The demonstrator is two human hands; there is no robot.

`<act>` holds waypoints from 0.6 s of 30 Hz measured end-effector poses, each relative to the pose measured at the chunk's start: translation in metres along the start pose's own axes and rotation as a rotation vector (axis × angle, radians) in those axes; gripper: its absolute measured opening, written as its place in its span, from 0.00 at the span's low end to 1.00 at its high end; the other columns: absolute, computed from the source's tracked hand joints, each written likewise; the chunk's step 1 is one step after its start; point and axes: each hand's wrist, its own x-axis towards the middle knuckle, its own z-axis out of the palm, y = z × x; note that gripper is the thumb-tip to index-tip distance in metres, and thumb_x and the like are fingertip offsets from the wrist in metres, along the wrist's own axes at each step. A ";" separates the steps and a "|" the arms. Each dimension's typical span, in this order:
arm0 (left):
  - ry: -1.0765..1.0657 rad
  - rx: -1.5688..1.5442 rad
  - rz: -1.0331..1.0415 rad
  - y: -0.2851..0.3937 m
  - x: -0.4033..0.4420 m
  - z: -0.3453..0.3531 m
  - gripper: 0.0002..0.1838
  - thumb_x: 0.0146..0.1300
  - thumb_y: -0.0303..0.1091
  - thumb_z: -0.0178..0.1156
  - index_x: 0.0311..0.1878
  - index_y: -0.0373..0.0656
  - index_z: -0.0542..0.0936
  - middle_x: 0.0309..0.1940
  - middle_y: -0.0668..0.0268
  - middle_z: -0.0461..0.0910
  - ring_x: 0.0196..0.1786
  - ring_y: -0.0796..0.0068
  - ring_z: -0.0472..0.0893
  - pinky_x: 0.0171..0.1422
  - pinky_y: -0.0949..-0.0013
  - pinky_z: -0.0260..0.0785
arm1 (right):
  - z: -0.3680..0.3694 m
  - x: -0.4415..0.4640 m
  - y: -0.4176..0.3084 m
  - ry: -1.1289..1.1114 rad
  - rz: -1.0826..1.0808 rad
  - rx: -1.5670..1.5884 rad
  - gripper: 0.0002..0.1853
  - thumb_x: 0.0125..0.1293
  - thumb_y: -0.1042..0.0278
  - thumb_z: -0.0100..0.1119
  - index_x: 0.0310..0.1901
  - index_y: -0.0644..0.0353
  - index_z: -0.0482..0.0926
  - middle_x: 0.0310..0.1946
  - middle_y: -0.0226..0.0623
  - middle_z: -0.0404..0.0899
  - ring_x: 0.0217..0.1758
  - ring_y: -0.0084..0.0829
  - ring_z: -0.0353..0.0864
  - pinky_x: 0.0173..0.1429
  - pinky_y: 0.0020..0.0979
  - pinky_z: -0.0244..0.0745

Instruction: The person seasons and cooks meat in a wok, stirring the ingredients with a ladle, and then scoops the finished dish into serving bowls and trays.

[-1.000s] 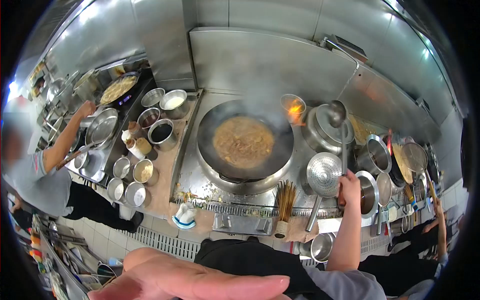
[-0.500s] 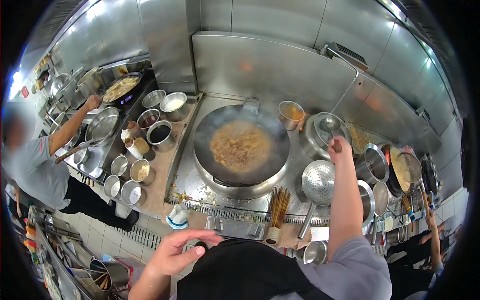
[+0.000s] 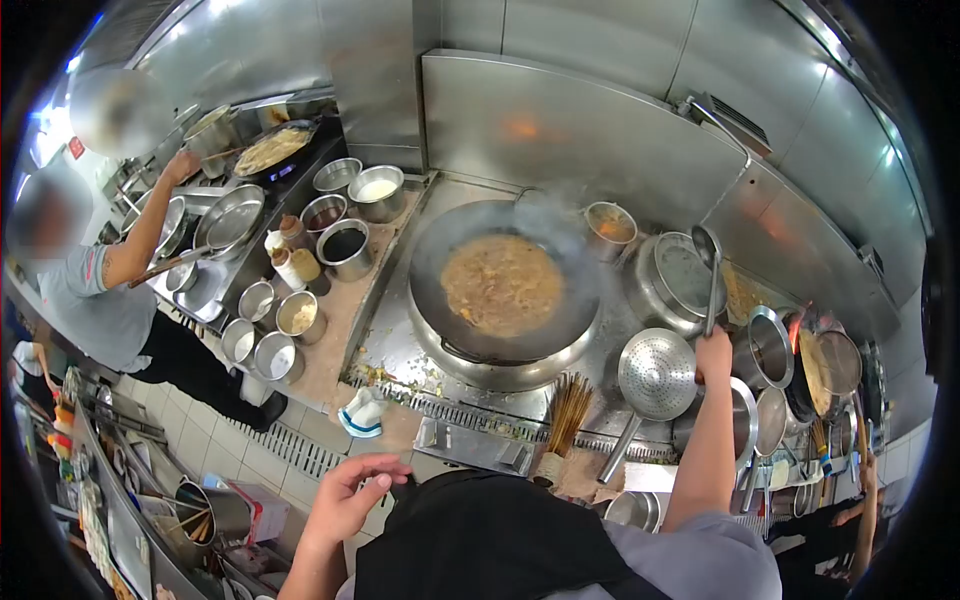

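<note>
My right hand (image 3: pixel 713 357) is closed around the handle of a ladle (image 3: pixel 707 250), whose bowl points up beside a lidded steel pot (image 3: pixel 672 280). Just left of that hand rests a perforated skimmer (image 3: pixel 657 373), handle toward me. In front of my body, my left hand (image 3: pixel 350 497) hovers with loosely bent fingers and nothing in it. A large wok (image 3: pixel 430 290) sits on the burner in the middle, with brownish food in bubbling liquid (image 3: pixel 503 285) and steam rising. A bamboo brush (image 3: pixel 570 415) lies at the counter's front edge.
Left of the wok stand several steel containers (image 3: pixel 345 245) and squeeze bottles (image 3: pixel 290 265). A folded cloth (image 3: pixel 362 412) lies at the front edge. Behind the wok is a steel can (image 3: pixel 610 230) with orange contents. A co-worker (image 3: pixel 110 300) tends a pan (image 3: pixel 272 152) at far left.
My right hand has come lower and closer to me, and the ladle now stands more upright. My left hand's fingers have curled a little more. The view has shifted slightly.
</note>
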 end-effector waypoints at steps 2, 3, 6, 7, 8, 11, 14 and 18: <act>0.014 0.022 -0.030 -0.005 0.006 -0.002 0.15 0.68 0.25 0.58 0.57 0.32 0.77 0.48 0.56 0.83 0.50 0.68 0.82 0.57 0.66 0.73 | 0.010 -0.012 0.016 -0.019 0.020 -0.024 0.17 0.57 0.67 0.57 0.47 0.67 0.78 0.42 0.61 0.80 0.49 0.57 0.80 0.53 0.46 0.74; 0.016 0.045 -0.060 -0.007 0.009 -0.003 0.15 0.69 0.26 0.58 0.57 0.32 0.76 0.48 0.56 0.83 0.49 0.69 0.83 0.57 0.67 0.73 | 0.012 -0.012 0.026 -0.078 0.028 0.023 0.16 0.57 0.68 0.56 0.45 0.68 0.78 0.39 0.60 0.81 0.47 0.58 0.80 0.51 0.48 0.73; -0.033 0.238 0.036 -0.002 0.019 -0.003 0.15 0.69 0.27 0.58 0.56 0.33 0.77 0.46 0.58 0.84 0.49 0.71 0.82 0.56 0.66 0.73 | 0.015 -0.023 0.056 -0.171 0.042 0.137 0.15 0.57 0.70 0.54 0.45 0.67 0.78 0.38 0.59 0.81 0.46 0.57 0.81 0.50 0.49 0.74; -0.061 0.353 0.092 0.001 0.021 -0.003 0.14 0.69 0.28 0.58 0.56 0.34 0.78 0.46 0.57 0.84 0.49 0.70 0.82 0.57 0.65 0.73 | 0.006 -0.029 0.041 -0.199 0.048 0.205 0.17 0.58 0.71 0.54 0.48 0.66 0.78 0.40 0.57 0.82 0.47 0.56 0.81 0.51 0.47 0.74; -0.062 0.398 0.091 -0.001 0.024 -0.007 0.15 0.68 0.29 0.60 0.55 0.34 0.79 0.45 0.59 0.85 0.48 0.71 0.83 0.56 0.66 0.73 | -0.001 -0.038 0.024 -0.142 0.037 0.040 0.18 0.58 0.71 0.54 0.51 0.64 0.78 0.40 0.56 0.82 0.47 0.56 0.81 0.51 0.47 0.75; -0.028 0.552 0.017 -0.008 0.033 -0.016 0.16 0.67 0.30 0.61 0.56 0.35 0.78 0.44 0.60 0.85 0.48 0.73 0.83 0.56 0.68 0.73 | -0.012 -0.056 -0.026 -0.011 0.025 -0.210 0.21 0.59 0.73 0.52 0.56 0.60 0.77 0.41 0.55 0.82 0.47 0.56 0.81 0.50 0.47 0.75; 0.132 0.806 -0.016 -0.051 0.053 -0.048 0.19 0.63 0.35 0.64 0.54 0.35 0.79 0.46 0.55 0.84 0.49 0.62 0.83 0.56 0.62 0.74 | -0.014 -0.036 -0.047 -0.079 -0.129 0.046 0.23 0.59 0.73 0.52 0.59 0.62 0.75 0.41 0.54 0.83 0.47 0.56 0.81 0.52 0.44 0.76; 0.288 1.251 0.108 -0.110 0.095 -0.089 0.27 0.55 0.44 0.68 0.53 0.36 0.78 0.47 0.50 0.80 0.53 0.51 0.79 0.59 0.54 0.71 | 0.023 -0.007 -0.118 -0.153 -0.132 0.413 0.23 0.59 0.72 0.56 0.58 0.68 0.74 0.33 0.45 0.83 0.30 0.40 0.82 0.33 0.37 0.76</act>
